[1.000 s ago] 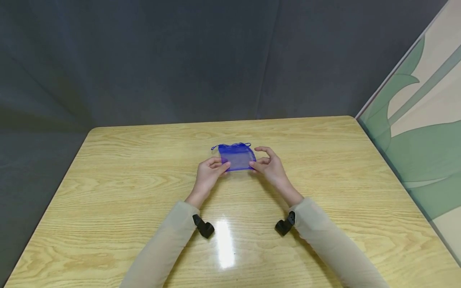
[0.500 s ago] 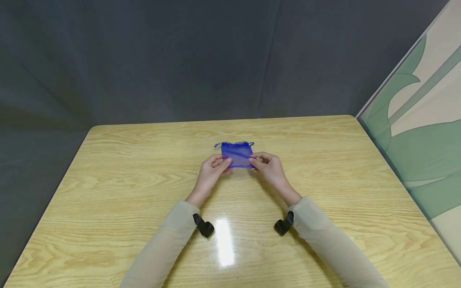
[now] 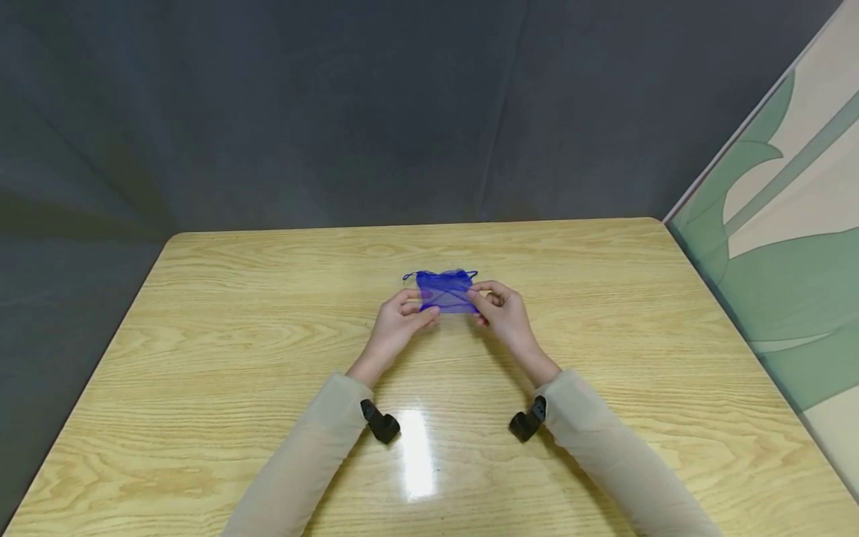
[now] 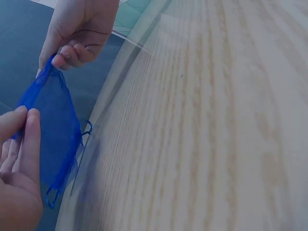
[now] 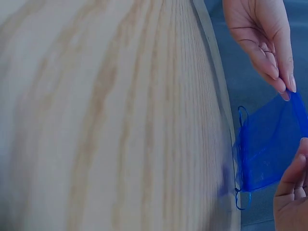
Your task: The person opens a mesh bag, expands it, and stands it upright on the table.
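Observation:
A small sheer blue drawstring pouch is stretched between both hands, its gathered mouth and cord loops on the far side. My left hand pinches its near left corner between thumb and fingers. At the near right corner, my right hand pinches the fabric with thumb and index finger. Through the left wrist view, the pouch hangs with slack folds and a cord loop dangling. In the right wrist view the pouch looks flat and see-through, with nothing visible inside.
The hands are over a wood-grain table whose far edge meets a dark curtain. A panel with green leaf shapes stands along the right side. A black wrist camera sits at the left sleeve cuff.
The pouch has shifted slightly right and its fabric has creased. My right index finger, raised earlier, has come down onto the pouch's edge. My left thumb has slid along the near edge.

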A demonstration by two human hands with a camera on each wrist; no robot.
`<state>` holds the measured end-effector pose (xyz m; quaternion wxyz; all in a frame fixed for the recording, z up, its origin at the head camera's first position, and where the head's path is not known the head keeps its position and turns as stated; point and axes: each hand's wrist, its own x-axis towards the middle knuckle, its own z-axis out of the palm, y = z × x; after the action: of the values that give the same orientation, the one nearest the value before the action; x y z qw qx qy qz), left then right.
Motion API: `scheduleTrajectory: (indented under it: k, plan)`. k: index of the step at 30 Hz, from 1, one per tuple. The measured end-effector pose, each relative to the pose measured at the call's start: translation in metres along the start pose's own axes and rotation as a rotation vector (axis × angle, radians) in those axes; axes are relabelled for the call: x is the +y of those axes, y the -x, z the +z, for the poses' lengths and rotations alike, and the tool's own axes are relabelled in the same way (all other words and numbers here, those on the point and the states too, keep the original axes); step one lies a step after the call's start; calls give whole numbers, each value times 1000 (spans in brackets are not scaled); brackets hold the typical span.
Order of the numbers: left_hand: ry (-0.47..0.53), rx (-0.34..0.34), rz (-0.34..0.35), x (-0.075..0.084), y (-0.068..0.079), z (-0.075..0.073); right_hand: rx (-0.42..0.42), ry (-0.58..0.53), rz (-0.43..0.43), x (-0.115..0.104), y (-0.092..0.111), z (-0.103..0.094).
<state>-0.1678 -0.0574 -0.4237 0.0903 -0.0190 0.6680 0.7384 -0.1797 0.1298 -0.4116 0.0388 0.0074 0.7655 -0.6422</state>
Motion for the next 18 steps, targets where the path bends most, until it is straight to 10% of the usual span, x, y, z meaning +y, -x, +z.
scheduleTrajectory:
  k: [18]
  plan:
    - [-63, 111, 8, -2, -3, 2, -100, 90, 52, 0, -1, -2]
